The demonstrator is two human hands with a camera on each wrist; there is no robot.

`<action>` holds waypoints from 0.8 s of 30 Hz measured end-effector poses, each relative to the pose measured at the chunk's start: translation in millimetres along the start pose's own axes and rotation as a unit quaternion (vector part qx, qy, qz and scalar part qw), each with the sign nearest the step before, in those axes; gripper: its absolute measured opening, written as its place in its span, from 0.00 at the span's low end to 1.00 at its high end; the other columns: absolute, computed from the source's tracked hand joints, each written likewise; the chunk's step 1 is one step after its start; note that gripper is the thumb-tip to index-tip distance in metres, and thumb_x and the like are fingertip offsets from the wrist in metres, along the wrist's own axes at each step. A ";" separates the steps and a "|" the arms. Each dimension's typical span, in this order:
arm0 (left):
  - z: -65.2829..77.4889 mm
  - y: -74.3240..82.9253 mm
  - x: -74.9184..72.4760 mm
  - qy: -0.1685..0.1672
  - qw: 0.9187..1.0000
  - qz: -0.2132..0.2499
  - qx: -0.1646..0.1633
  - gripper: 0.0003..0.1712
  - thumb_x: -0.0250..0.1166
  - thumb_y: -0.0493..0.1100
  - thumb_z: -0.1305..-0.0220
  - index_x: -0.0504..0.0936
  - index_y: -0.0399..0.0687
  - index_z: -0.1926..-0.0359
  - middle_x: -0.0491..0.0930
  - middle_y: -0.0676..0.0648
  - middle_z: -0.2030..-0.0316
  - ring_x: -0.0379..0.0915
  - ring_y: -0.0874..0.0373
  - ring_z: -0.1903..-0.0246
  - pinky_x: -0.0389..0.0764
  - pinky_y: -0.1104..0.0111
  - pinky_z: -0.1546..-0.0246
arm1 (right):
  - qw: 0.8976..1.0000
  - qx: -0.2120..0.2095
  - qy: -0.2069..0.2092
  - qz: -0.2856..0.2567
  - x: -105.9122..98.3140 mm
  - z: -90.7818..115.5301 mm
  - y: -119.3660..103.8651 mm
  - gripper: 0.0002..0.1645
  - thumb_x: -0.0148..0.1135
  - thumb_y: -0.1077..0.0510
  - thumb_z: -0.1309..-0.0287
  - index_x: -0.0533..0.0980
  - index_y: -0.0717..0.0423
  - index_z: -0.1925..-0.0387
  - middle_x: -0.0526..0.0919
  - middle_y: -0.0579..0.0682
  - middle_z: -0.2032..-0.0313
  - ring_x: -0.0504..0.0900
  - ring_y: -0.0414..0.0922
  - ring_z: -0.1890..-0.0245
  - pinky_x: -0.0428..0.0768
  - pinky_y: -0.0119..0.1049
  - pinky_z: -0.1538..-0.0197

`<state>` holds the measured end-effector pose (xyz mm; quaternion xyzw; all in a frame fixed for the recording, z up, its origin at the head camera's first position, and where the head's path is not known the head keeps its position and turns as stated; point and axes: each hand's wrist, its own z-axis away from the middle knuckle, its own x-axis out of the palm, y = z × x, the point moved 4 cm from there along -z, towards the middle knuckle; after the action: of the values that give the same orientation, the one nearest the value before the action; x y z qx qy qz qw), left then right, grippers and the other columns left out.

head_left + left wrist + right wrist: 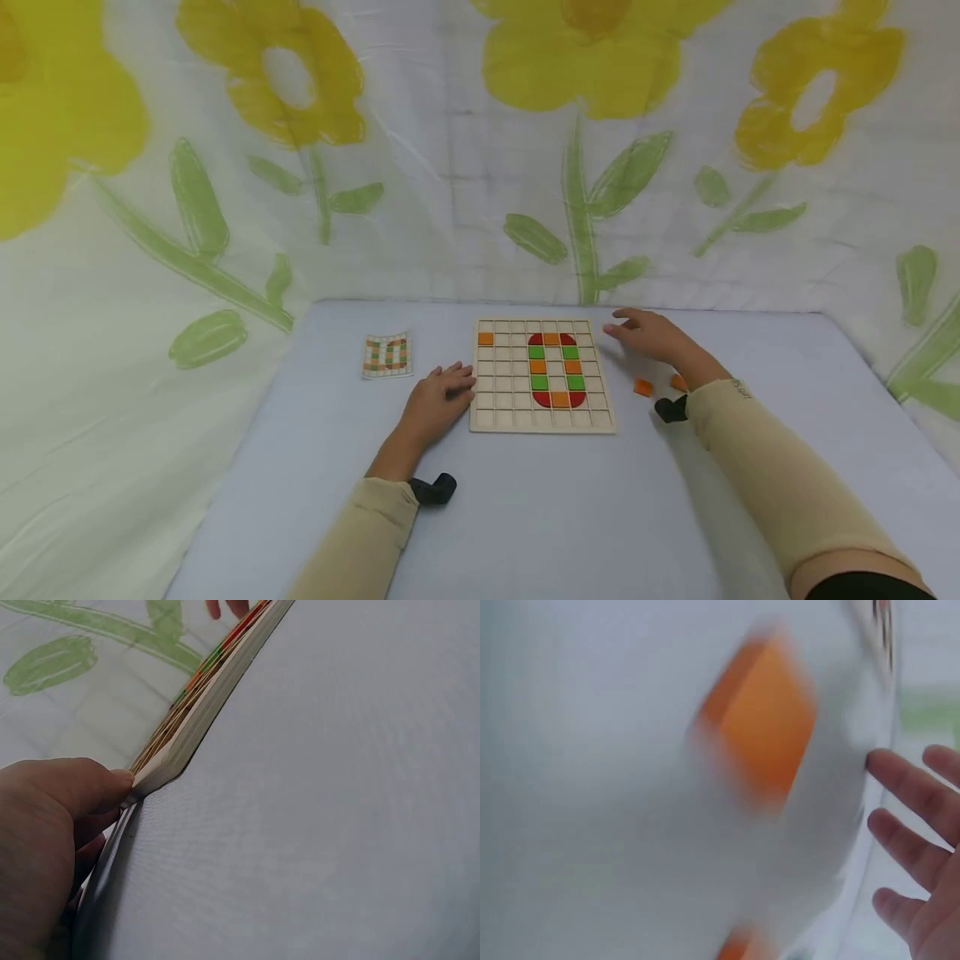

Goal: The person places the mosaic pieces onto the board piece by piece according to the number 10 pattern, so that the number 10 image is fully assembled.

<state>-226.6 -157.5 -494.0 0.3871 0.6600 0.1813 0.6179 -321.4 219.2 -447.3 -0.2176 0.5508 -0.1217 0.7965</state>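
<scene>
The right hand [648, 333] has its fingers loosely spread, holding nothing; the left hand [437, 402] lies relaxed, its thumb touching the gridded board [506, 386] at mid-frame, its other fingertips partly hidden in the left wrist view. Right of the board, two orange tiles [642, 387] blur in the right wrist view, one cut off below. The small card [387, 356], centre-left, is too small to make out fully. The pale table [540, 508] meets a white, flower-painted backdrop [420, 225] above.

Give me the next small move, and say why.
Probably have the right hand pick up the loose orange square nearer the board: that hand looks empty, the square lies on the table, and much of the board is bare.
</scene>
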 end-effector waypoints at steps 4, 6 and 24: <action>1.3 -0.4 -4.7 0.003 1.000 -0.001 -0.005 0.17 0.66 0.44 0.35 0.85 0.45 0.47 0.78 0.52 0.39 0.68 0.57 0.33 0.56 0.60 0.24 | 1.000 0.019 0.009 0.004 -17.6 19.3 35.3 0.50 0.41 0.25 0.34 0.61 0.58 0.28 0.70 0.68 0.35 0.67 0.65 0.35 0.68 0.66 0.35; 1.1 -0.4 -5.5 -0.001 1.000 -0.003 -0.006 0.17 0.66 0.45 0.34 0.85 0.45 0.46 0.78 0.52 0.39 0.67 0.57 0.33 0.55 0.60 0.24 | 0.999 0.032 0.014 0.002 -26.5 31.3 53.5 0.50 0.39 0.24 0.34 0.61 0.59 0.29 0.71 0.68 0.36 0.66 0.66 0.35 0.66 0.67 0.35; 1.0 0.4 -6.6 0.004 1.000 0.011 0.008 0.17 0.66 0.43 0.35 0.84 0.43 0.46 0.78 0.49 0.39 0.68 0.54 0.33 0.56 0.56 0.24 | 0.990 0.091 0.071 0.077 -32.1 59.8 90.2 0.40 0.63 0.32 0.42 0.81 0.65 0.51 0.81 0.66 0.49 0.72 0.68 0.45 0.43 0.76 0.33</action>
<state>-225.9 -162.3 -489.5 0.3983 0.6597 0.1840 0.6102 -281.6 324.8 -446.3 -0.0916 0.6075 -0.1249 0.7791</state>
